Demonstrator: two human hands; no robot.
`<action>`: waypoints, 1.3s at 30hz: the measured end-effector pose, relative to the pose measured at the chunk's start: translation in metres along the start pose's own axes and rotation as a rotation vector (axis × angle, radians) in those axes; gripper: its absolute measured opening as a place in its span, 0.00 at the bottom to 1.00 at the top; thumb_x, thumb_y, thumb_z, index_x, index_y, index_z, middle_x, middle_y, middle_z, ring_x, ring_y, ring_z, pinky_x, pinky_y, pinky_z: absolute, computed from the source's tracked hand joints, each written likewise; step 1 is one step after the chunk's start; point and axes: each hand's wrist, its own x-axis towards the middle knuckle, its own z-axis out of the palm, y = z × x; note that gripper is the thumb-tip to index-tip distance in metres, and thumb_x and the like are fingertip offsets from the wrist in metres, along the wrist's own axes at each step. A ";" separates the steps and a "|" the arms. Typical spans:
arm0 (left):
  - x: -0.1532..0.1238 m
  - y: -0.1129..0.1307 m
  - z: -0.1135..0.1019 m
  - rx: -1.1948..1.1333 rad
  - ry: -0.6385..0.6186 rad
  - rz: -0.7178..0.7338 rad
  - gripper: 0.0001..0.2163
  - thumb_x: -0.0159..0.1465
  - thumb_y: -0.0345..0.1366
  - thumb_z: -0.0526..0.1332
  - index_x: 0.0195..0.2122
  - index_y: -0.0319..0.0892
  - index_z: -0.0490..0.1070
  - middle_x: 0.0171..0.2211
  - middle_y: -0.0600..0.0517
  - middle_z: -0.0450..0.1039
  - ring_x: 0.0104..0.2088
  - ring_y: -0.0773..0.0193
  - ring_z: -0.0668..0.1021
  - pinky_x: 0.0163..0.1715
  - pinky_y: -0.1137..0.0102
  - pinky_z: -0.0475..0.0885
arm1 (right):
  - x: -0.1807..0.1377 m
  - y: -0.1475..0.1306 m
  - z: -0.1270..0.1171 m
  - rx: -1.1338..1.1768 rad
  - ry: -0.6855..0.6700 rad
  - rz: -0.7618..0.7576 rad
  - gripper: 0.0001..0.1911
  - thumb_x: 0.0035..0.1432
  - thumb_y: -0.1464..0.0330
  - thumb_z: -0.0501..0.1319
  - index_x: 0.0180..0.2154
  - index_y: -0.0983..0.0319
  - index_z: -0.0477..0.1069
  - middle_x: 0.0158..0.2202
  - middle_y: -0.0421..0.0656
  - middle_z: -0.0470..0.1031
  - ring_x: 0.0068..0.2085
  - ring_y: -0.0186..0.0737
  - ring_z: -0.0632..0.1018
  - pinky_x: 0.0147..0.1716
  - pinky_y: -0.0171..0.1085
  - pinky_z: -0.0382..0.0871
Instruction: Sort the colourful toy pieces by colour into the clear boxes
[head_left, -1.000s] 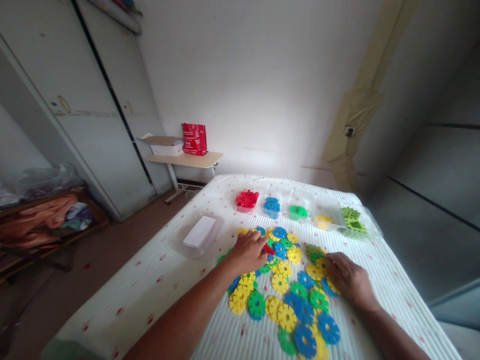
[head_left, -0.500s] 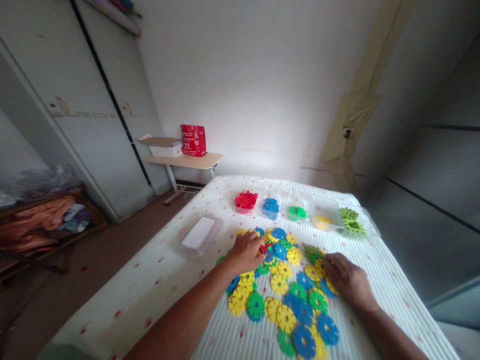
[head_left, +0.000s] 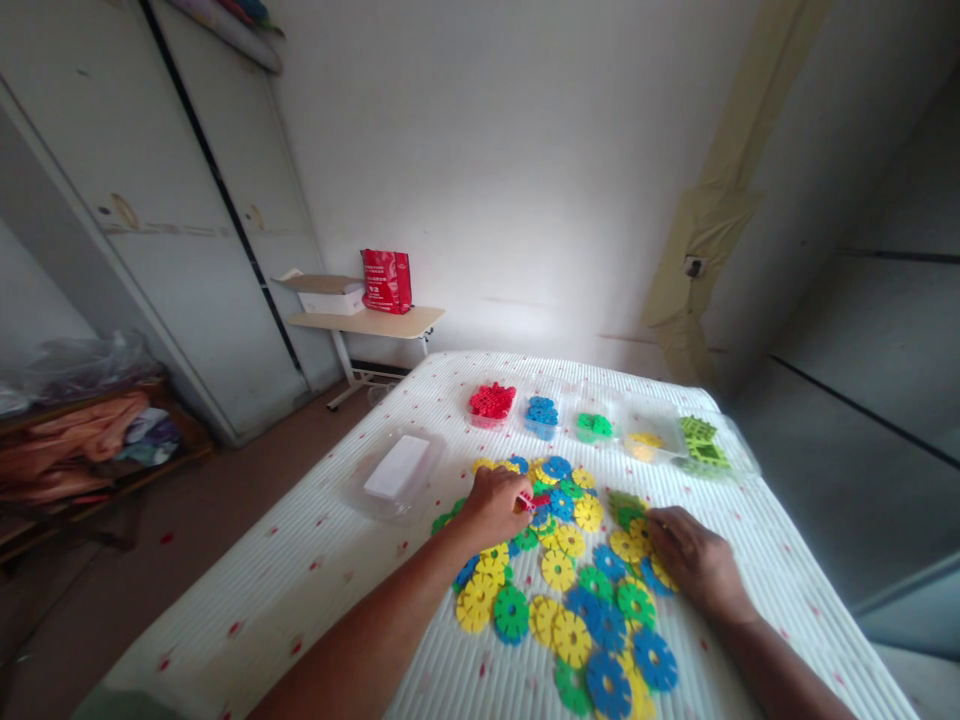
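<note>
My left hand [head_left: 496, 503] is closed, with the fingertips pinching red snowflake discs [head_left: 534, 502] that stick out to its right. Beneath and around it spreads a loose pile of slotted plastic snowflake discs in yellow, blue and green, among them a yellow disc [head_left: 558, 569], a green disc [head_left: 511, 612] and a blue disc [head_left: 608, 683]. At the pile's right edge my right hand [head_left: 694, 555] lies low, its bent fingers touching yellow discs [head_left: 640, 536]. Those fingers look loose, though their tips are partly hidden.
Along the far side runs a row of clear boxes with red discs [head_left: 492, 402], blue discs [head_left: 541, 412], green discs [head_left: 594, 426], yellow discs [head_left: 645, 442] and light-green square pieces [head_left: 702, 442]. A clear lid [head_left: 431, 462] with a white card [head_left: 398, 467] lies left on the table.
The red discs in my left hand have turned and now show a pale, shiny edge. My left hand has barely shifted, and my right hand stays where it was.
</note>
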 end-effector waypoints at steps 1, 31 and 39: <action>0.000 0.000 0.001 -0.012 0.006 -0.006 0.05 0.52 0.33 0.61 0.31 0.43 0.71 0.33 0.53 0.75 0.39 0.60 0.74 0.43 0.66 0.61 | 0.000 0.000 0.000 -0.004 0.000 -0.001 0.18 0.61 0.59 0.49 0.32 0.62 0.72 0.29 0.46 0.77 0.27 0.36 0.78 0.26 0.31 0.72; 0.011 -0.017 -0.015 -0.664 0.206 -0.224 0.13 0.53 0.30 0.57 0.41 0.42 0.69 0.35 0.54 0.75 0.34 0.66 0.76 0.35 0.73 0.70 | 0.000 -0.001 -0.001 -0.028 -0.004 -0.014 0.18 0.62 0.60 0.49 0.32 0.62 0.73 0.29 0.46 0.77 0.27 0.37 0.78 0.25 0.30 0.72; 0.097 -0.061 -0.063 -0.495 0.435 -0.475 0.20 0.54 0.31 0.60 0.49 0.43 0.67 0.35 0.53 0.75 0.32 0.67 0.77 0.34 0.75 0.70 | 0.002 -0.002 -0.002 -0.016 -0.007 -0.016 0.17 0.62 0.61 0.48 0.33 0.63 0.72 0.29 0.46 0.77 0.27 0.35 0.78 0.25 0.29 0.72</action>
